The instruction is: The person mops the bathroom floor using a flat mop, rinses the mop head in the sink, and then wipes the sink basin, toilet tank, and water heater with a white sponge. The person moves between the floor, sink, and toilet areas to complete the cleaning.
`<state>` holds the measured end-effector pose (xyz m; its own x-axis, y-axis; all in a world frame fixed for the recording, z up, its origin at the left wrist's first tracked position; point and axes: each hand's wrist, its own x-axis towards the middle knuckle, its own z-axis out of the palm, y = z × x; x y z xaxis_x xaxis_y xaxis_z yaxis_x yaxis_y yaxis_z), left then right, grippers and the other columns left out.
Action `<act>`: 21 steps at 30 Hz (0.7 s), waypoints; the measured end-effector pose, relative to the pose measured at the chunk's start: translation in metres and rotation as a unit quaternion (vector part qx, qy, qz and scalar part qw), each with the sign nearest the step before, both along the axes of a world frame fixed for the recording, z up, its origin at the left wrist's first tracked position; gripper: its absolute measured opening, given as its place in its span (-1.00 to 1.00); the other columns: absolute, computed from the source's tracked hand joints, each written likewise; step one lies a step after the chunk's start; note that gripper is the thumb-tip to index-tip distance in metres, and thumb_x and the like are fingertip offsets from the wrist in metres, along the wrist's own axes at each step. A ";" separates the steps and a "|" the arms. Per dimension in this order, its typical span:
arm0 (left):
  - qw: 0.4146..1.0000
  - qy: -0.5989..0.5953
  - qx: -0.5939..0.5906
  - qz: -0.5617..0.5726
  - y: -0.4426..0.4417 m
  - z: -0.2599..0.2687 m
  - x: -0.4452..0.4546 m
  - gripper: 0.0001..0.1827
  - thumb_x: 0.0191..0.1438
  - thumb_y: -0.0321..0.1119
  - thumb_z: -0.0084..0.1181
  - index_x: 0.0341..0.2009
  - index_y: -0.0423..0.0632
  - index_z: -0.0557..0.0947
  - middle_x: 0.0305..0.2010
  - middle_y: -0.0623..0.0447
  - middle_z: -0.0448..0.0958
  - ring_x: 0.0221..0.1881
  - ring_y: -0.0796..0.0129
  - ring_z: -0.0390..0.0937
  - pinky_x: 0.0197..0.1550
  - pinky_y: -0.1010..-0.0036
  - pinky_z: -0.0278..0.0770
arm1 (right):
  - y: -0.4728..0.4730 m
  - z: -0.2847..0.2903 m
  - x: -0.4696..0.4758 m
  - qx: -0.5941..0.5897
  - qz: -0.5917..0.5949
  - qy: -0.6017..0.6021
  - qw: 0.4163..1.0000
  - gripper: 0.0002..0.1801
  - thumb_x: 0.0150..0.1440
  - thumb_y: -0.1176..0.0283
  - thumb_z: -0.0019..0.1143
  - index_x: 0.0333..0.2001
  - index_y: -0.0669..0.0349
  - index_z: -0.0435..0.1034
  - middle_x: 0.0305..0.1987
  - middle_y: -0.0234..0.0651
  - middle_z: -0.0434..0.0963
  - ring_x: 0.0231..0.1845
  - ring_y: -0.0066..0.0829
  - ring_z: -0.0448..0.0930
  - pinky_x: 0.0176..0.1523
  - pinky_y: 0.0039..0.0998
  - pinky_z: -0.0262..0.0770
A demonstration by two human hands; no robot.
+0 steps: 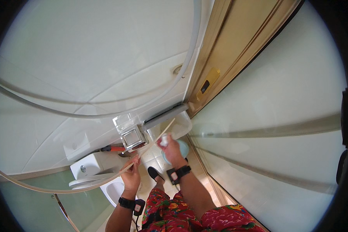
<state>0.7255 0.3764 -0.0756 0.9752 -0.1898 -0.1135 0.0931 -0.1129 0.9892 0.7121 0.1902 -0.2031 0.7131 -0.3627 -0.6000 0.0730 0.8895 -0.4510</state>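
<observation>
My left hand (131,175) is closed around a long, thin, cream-coloured rod or strip (101,185). It runs from the left rim of the view, through my fingers, to a free end near a grey shelf-like ledge (165,116); its bend may come partly from the lens. My right hand (173,150) holds a small white object (164,141) between its fingers, close beside the rod. Blur hides what the white object is. Below the right hand is a pale blue round basin or stool (184,148), partly covered by the hand.
At left are a white toilet (85,166) with its lid raised and an orange-and-black object (116,148). A chrome paper holder (132,138) is on the tiled wall. A curved grey tube or rail (95,116) crosses above. The wooden door (220,58) has a brass lock plate (209,82).
</observation>
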 end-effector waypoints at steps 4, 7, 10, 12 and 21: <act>0.995 0.022 0.083 -0.044 0.009 0.000 0.000 -0.85 0.23 -0.54 0.06 -0.16 -0.33 0.63 -0.15 -0.10 0.64 -0.11 0.35 0.60 -0.02 0.47 0.57 | 0.052 0.026 0.005 0.116 0.034 -0.008 0.993 -0.64 0.37 0.22 -0.13 -0.14 0.36 0.37 -0.14 -0.10 0.55 -0.13 -0.26 0.61 -0.04 -0.27 0.62; 0.993 0.031 0.098 -0.059 0.016 -0.001 -0.005 -0.85 0.22 -0.54 0.07 -0.16 -0.32 0.64 -0.15 -0.11 0.65 -0.13 0.36 0.61 -0.05 0.49 0.57 | 0.057 0.021 0.024 0.110 -0.005 0.050 0.993 -0.73 0.37 0.30 -0.13 -0.19 0.33 0.37 -0.23 -0.17 0.54 -0.24 -0.35 0.59 -0.12 -0.33 0.61; 0.993 0.004 0.097 -0.062 0.016 0.000 -0.015 -0.84 0.22 -0.54 0.09 -0.16 -0.32 0.65 -0.17 -0.10 0.66 -0.16 0.38 0.61 -0.06 0.51 0.58 | 0.030 -0.014 0.048 0.053 -0.022 0.082 0.995 -0.77 0.32 0.34 -0.05 -0.21 0.32 0.37 -0.33 -0.21 0.53 -0.38 -0.40 0.56 -0.29 -0.39 0.59; 0.990 -0.023 0.124 -0.059 0.013 0.002 -0.021 -0.84 0.21 -0.53 0.10 -0.15 -0.32 0.65 -0.19 -0.10 0.67 -0.17 0.38 0.62 -0.06 0.51 0.58 | 0.004 -0.043 0.060 0.028 -0.039 0.124 0.991 -0.77 0.31 0.33 -0.04 -0.20 0.32 0.37 -0.35 -0.22 0.53 -0.44 -0.40 0.56 -0.36 -0.40 0.56; 0.993 0.041 0.108 -0.007 0.027 0.006 -0.009 -0.85 0.20 -0.52 0.12 -0.18 -0.30 0.67 -0.25 -0.04 0.65 -0.20 0.44 0.58 -0.09 0.53 0.57 | -0.108 -0.078 0.084 -0.100 -0.071 0.154 0.980 -0.74 0.28 0.40 -0.02 -0.22 0.47 0.35 -0.24 -0.03 0.52 -0.39 -0.23 0.64 -0.43 -0.30 0.65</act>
